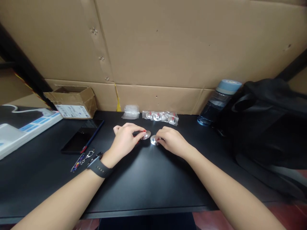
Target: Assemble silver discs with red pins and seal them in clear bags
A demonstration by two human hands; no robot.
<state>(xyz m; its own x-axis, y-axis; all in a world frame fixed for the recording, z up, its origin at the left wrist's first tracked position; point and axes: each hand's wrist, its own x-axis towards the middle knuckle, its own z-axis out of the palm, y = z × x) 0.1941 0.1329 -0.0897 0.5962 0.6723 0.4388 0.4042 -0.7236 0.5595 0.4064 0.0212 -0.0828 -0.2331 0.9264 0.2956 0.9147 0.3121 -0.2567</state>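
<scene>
At the middle of the black table, my left hand [128,136] pinches a small silver finger cymbal [146,135] between thumb and fingers. Bits of red, seemingly its strap, show at the fingertips. A second silver finger cymbal [153,140] is held by my right hand [171,140], whose curled fingers cover its right side. The two cymbals are close together, with a narrow gap between them. Behind my hands lie several similar cymbals in clear bags [160,117], with red parts showing. A stack of clear plastic bags [131,111] lies to their left.
On the left are a power strip [35,126], an open cardboard box [74,102], a dark phone [80,137], a pen [92,139] and a keychain [80,161]. A water bottle [216,103] and black backpack [261,127] stand at right. Cardboard [179,48] walls the back.
</scene>
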